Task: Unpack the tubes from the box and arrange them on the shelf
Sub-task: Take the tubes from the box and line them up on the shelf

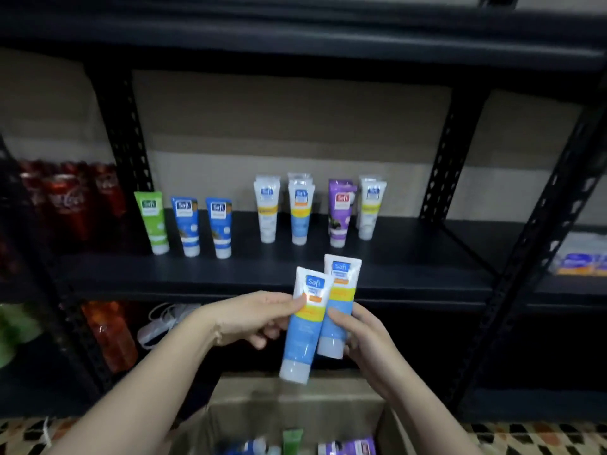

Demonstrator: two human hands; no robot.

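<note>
My left hand (259, 318) pinches a white, yellow and light-blue tube (303, 326), cap down, in front of the black shelf (410, 257). My right hand (364, 336) holds a second matching tube (338, 300) just behind it. Both tubes hang above the open cardboard box (289, 408), where blue, green and purple tubes show at the bottom edge. On the shelf stand a green tube (152, 221), two blue tubes (203, 224), white tubes (267, 208), a white-and-blue tube (300, 211) and a purple tube (341, 211).
Red cans (69, 201) fill the shelf bay on the left. An orange bottle (110, 333) and a white bag (161, 323) sit on the lower shelf. Packets (581, 261) lie in the right bay. Black perforated uprights (446, 159) frame the bay. Patterned floor flanks the box.
</note>
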